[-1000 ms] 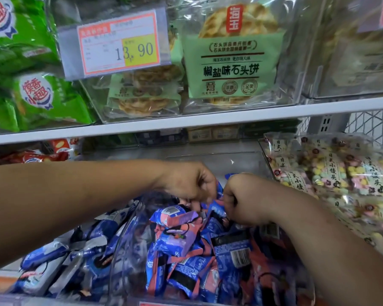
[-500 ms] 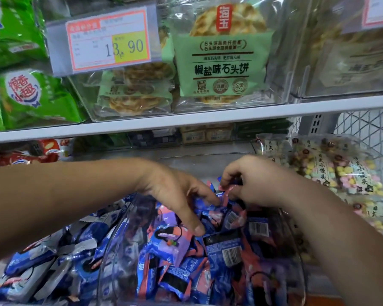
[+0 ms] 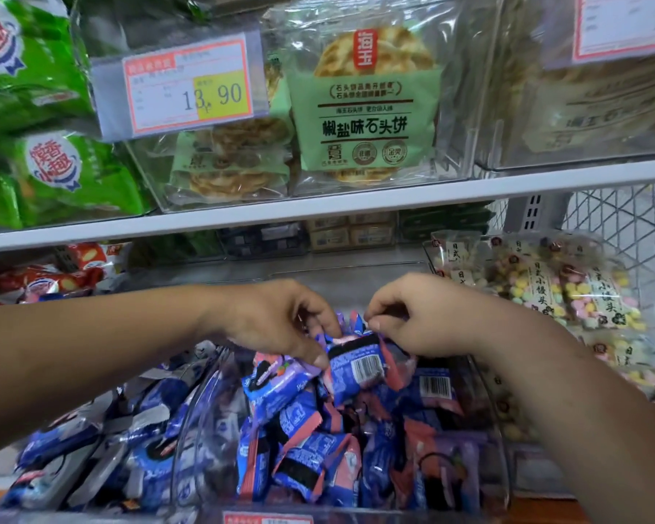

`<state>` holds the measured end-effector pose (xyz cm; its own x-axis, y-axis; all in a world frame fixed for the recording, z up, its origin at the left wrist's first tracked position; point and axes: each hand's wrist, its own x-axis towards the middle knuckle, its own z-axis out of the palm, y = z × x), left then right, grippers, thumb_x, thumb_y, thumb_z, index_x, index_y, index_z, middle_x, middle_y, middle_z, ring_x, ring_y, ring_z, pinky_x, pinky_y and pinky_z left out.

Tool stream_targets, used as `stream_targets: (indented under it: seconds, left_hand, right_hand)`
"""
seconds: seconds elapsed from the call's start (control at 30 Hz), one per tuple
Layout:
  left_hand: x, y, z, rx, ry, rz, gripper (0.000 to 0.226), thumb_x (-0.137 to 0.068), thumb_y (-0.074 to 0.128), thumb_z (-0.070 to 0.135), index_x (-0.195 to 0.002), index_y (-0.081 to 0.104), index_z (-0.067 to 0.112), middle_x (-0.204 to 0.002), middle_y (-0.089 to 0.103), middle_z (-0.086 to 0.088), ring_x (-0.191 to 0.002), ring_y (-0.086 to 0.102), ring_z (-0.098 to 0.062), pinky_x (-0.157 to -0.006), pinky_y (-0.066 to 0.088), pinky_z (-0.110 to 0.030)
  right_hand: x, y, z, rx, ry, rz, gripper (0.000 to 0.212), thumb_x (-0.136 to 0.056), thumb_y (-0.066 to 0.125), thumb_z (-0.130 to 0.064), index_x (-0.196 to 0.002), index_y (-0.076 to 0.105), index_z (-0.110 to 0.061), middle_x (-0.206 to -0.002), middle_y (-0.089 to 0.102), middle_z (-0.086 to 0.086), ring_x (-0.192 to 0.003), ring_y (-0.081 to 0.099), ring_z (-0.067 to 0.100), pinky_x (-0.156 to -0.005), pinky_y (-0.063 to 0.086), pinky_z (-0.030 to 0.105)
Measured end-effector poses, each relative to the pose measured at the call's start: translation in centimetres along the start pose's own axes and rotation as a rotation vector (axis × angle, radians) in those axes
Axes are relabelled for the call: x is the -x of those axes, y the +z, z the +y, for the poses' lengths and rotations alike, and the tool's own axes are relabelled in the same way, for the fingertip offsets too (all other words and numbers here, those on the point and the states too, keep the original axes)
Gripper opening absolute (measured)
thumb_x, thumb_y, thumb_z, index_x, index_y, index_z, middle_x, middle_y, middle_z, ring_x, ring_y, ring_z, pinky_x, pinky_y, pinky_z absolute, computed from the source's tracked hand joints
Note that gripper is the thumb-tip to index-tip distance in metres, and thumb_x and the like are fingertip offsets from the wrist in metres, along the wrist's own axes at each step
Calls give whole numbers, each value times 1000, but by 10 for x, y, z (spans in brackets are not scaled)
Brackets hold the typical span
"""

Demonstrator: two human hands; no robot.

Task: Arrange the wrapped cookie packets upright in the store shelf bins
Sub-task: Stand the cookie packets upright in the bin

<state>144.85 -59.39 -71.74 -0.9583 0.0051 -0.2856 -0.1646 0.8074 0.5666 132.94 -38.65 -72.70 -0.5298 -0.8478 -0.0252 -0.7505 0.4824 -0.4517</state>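
Our left hand (image 3: 280,319) has closed in; it and our right hand (image 3: 420,315) pinch the twelve-o'clock packet (image 3: 360,366) by its ends; light, crinkly.

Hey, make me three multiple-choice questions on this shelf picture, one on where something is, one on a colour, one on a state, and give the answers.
1. Where do the pastel snack bags lie relative to the clear bin of cookie packets?
A) to its left
B) to its right
C) on the shelf above

2. What colour is the patch under the "90" on the price tag?
A) yellow
B) blue
C) green

3. The barcoded cookie packet is:
A) lying untouched
B) pinched by both hands
C) standing on the upper shelf

Answers:
1 B, the bags sit at the right edge, beside the bin.
2 A, those digits stand on a yellow patch.
3 B, the left hand and right hand each pinch it above the pile.
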Motion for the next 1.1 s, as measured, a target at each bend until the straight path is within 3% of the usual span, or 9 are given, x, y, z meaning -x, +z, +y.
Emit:
stream_targets:
  seconds: [0.13, 0.2, 0.27, 0.37, 0.43, 0.57, 0.77, 1.0, 1.1]
  left_hand:
    - [1, -16, -11, 144, -58, 178, 30, -80, 85, 21, -107, 72, 23, -94, 72, -7, -76, 67, -15, -75, 62, -37]
    - [-1, -21, -18, 165, -90, 290, 23, -82, 84, 25, -101, 72, 22, -91, 73, -7, -76, 73, -28, -76, 64, -44]
    - [-3, -19, -21, 142, -121, 359, 16, -87, 81, 25, -97, 72, 18, -91, 75, -15, -80, 74, -38, -74, 64, -49]
    - [-8, -13, -16, 173, -150, 392, 16, -91, 76, 17, -99, 71, 5, -90, 75, -20, -63, 71, -19, -56, 58, -25]
    - [-9, -11, -12, 218, -169, 357, 19, -93, 73, 18, -99, 70, 0, -83, 74, -19, -61, 68, -15, -56, 56, -21]
    - [-5, -17, -10, 255, -212, 270, 32, -100, 62, 34, -95, 71, 3, -81, 75, -22, -66, 67, -26, -66, 55, -33]
    - [1, -17, 3, 158, -263, 255, 49, -107, 47, 40, -81, 66, 3, -69, 73, -13, -45, 59, -18, -43, 46, -23]
    - [2, -27, 1, 177, -277, 636, 50, -102, 56, 45, -78, 69, 2, -64, 71, -17, -49, 64, -23, -39, 44, -22]
    - [0, -28, -9, -233, -218, 700, 36, -98, 60, 48, -95, 72, 14, -90, 74, -9, -73, 67, -22, -63, 48, -23]
  right_hand:
    - [3, -2, -4, -71, -9, 46, 24, -104, 44, -35, -99, 64, -22, -94, 72, 5, -91, 68, 25, -84, 56, 47]
    - [3, -3, -4, -74, 8, 91, 27, -106, 41, -39, -97, 59, -21, -93, 69, 4, -89, 67, 25, -82, 56, 45]
    - [4, -3, -7, -56, 47, 58, 35, -100, 47, -57, -108, 60, -25, -101, 69, -3, -91, 66, 17, -83, 56, 40]
    - [6, -1, -13, 77, 72, -124, 69, -75, 70, -74, -126, 62, -28, -118, 67, -7, -103, 66, 15, -95, 55, 40]
    - [9, 2, -17, 177, 83, -217, 82, -65, 80, -72, -133, 59, -33, -129, 63, -10, -112, 64, 17, -98, 54, 39]
    - [8, 5, -18, 243, 82, -177, 64, -69, 84, -61, -125, 63, -40, -114, 63, -14, -102, 64, 18, -91, 56, 37]
    - [4, 7, -16, 217, 98, -101, 50, -75, 84, -52, -118, 64, -37, -108, 65, -12, -97, 64, 18, -88, 56, 37]
    - [0, 11, -18, 324, 184, 41, 28, -85, 65, -8, -99, 71, -31, -108, 68, -3, -86, 67, 22, -77, 59, 34]
    - [0, 6, -17, 408, 163, 244, 22, -89, 68, -15, -105, 70, -31, -105, 68, -2, -91, 66, 22, -77, 57, 35]
